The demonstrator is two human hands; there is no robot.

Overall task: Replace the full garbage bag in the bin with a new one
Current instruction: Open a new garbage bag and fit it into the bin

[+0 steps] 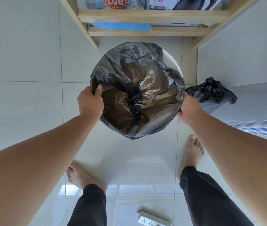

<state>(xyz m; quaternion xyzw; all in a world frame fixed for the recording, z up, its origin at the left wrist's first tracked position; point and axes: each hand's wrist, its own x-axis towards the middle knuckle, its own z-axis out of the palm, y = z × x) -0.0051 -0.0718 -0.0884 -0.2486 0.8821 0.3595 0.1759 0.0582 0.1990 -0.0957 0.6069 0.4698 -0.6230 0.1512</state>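
A person is looking straight down at a pale tiled floor [23, 98], with both bare arms reaching forward.

At left of centre, the left hand [90, 103] is gripping the near-left edge of a new black garbage bag [137, 90], thumb hooked over the rim on the inside and the other fingers curled behind the plastic. The bag is lying stretched open across the top of a round white bin [174, 62], its mouth facing straight up toward the camera and its long axis running down into the bin. Its knotted bottom seam is showing as a dark pucker near the middle. Only a curved sliver of the bin's rim is showing at the upper right, where the bag is not yet pulled over it.

At the right edge of the bag, the right hand [189, 108] is pinching the plastic rim, fingers curled around it and mostly hidden.

Just right of the bin, a tied full black garbage bag [211, 93] is sitting on the floor.

Above the bin, a wooden shelf unit [152, 15] is holding boxes and packets. Below, two bare feet are standing apart, and a white power strip [154, 221] is lying between the legs.
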